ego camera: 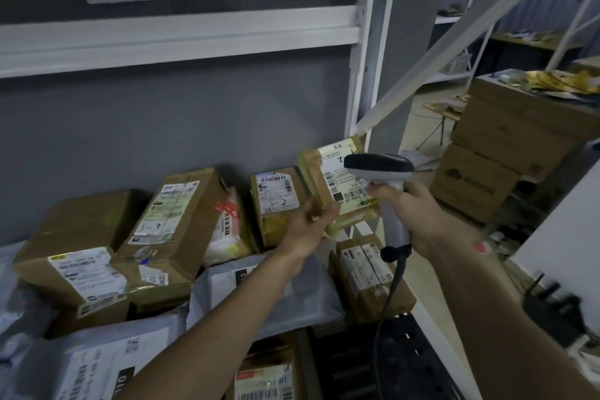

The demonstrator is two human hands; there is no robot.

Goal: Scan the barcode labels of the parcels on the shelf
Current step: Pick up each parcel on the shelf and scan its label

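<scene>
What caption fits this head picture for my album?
Left hand holds a parcel up while right hand aims the scanner at its label.

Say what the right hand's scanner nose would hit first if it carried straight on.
Probably the white shipping label on the tape-wrapped brown cardboard parcel the left hand holds up; the right hand aims the grey handheld scanner at it. Depth unclear.

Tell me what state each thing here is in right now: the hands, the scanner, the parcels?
Left hand: grips the lifted parcel's lower left corner.
Right hand: grips the scanner's handle.
Scanner: raised, head over the lifted parcel's label.
Lifted parcel: taped shut, tilted up, label facing the camera.
Small box: shut, standing, label in view.
Grey mailer bag: sealed, lying flat.
</scene>
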